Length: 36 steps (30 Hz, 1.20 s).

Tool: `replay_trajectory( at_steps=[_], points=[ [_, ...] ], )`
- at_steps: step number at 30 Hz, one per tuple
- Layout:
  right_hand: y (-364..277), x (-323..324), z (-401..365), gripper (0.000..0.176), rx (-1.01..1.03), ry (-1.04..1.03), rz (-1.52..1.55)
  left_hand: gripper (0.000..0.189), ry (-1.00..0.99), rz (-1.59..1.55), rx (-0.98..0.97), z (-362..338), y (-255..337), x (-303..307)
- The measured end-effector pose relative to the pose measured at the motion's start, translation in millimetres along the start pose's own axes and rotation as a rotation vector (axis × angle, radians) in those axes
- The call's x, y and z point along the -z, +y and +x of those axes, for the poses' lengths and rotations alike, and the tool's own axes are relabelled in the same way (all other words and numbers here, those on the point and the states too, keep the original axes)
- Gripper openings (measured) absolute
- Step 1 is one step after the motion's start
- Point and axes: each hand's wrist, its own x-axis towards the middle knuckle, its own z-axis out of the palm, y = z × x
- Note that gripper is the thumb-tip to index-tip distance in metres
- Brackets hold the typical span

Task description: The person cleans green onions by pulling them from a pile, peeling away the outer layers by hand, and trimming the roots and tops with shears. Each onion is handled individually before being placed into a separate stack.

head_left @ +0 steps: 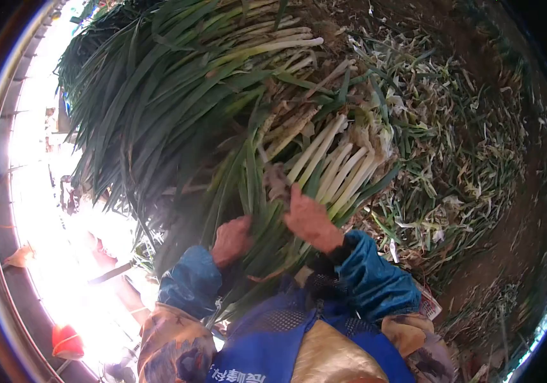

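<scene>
- Head view, risk at the right hand [311, 220]: white stems of the stalk bundle [337, 169] could fan out or slip, likely from a slack hold on so loose a lot.
- Risk at the left hand [231, 241]: long, thin leaves may crease or tear if pulled unevenly.
- Right fingers: index extended, the rest curled in; whether they pinch anything cannot be told.
- Left fingers: curled, blurred; their hold cannot be told.
- Grey object [278, 182], one: by the right index fingertip, at the left edge of the bundle; nature unclear.
- Stalk bundle, one: just beyond the right fingers, white ends pointing away from the person, leaves trailing back between the hands.
- Blue sleeves [375, 271], pair: on the near side of the bundle.
- Leafy heap [158, 96], large: beyond and left of the bundle; its overlapping leaves could tangle with it.
- Trimmings [445, 172], scattered: right of the bundle; stray pieces might mix in.
- Red object [68, 341], one: well left of the bundle, nearer the person.
</scene>
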Motion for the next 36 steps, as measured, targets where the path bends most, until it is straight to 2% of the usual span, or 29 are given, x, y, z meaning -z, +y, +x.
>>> replay_trajectory(
  at_steps=[3, 5, 7, 9, 11, 12, 13, 15, 16, 18, 19, 21, 24, 25, 28, 31, 34, 36],
  points=[
    [40.1, -3.7, 22.0, 0.063, -0.177, 0.072, -0.091, 0.033, -0.216, 0.123, -0.039, 4.0, -16.0, 10.5],
    [68.6, -11.3, 17.8, 0.062, -0.090, 0.154, -0.070, 0.033, -0.250, 0.225, -0.043, 14.1, -5.1, 53.8],
    [73.7, -14.8, 13.6, 0.064, -0.059, 0.174, -0.061, 0.031, 0.238, 0.195, 0.127, 33.3, 22.2, 91.7],
    [66.7, -12.1, 9.4, 0.067, -0.077, 0.138, -0.071, 0.025, 0.504, 0.083, -0.108, 50.8, 44.9, 115.7],
    [53.6, -7.0, 11.4, 0.070, -0.048, 0.088, -0.079, 0.020, 0.284, -0.043, -0.230, 91.3, 43.5, 101.4],
    [50.7, -5.7, 11.7, 0.072, -0.034, 0.063, -0.081, 0.021, 0.323, -0.090, -0.209, 119.8, 32.8, 79.6],
    [61.5, -15.0, 12.2, 0.072, 0.072, 0.160, -0.063, 0.022, 0.362, -0.136, -0.190, 150.3, 16.7, 53.9],
    [91.4, -42.7, 12.4, 0.072, 0.279, 0.353, -0.025, 0.025, 0.528, 0.260, -0.070, 204.7, -33.7, 8.5],
    [88.8, -36.9, 8.8, 0.072, 0.194, 0.293, -0.016, 0.026, 0.608, 0.459, -0.005, 215.1, -49.9, -0.3],
    [72.5, -13.7, -4.0, 0.072, 0.022, 0.171, 0.002, 0.028, 0.602, 0.191, 0.178, 207.5, -56.2, 2.4],
    [70.8, -11.7, -8.9, 0.073, 0.009, 0.158, 0.009, 0.028, 0.591, 0.058, 0.269, 202.5, -59.5, 3.7],
    [67.4, -9.2, -15.1, 0.073, -0.010, 0.139, 0.023, 0.028, 0.449, 0.086, 0.220, 202.4, -79.5, 10.0],
    [57.1, -10.4, -24.1, 0.069, 0.119, 0.185, 0.052, 0.030, 0.279, 0.184, 0.207, 186.2, -68.5, 23.8],
    [47.9, -4.9, -28.9, 0.069, 0.101, 0.152, 0.057, 0.031, 0.226, 0.226, 0.214, 171.7, -58.3, 30.0],
    [25.3, 0.9, -44.6, 0.069, 0.090, 0.094, 0.077, 0.028, 0.246, -0.007, 0.138, 129.2, -24.3, 31.2],
    [20.9, -8.8, -55.2, 0.069, 0.135, 0.112, 0.068, 0.033, 0.255, -0.052, 0.084, 100.6, -3.0, 14.0],
    [23.1, -9.5, -52.2, 0.069, 0.091, 0.104, 0.034, 0.042, 0.330, -0.287, 0.000, 87.4, -0.3, -15.4],
    [25.3, -3.9, -41.3, 0.069, 0.069, 0.099, 0.002, 0.045, 0.214, -0.539, -0.021, 81.8, 6.9, -20.9]
  ],
)
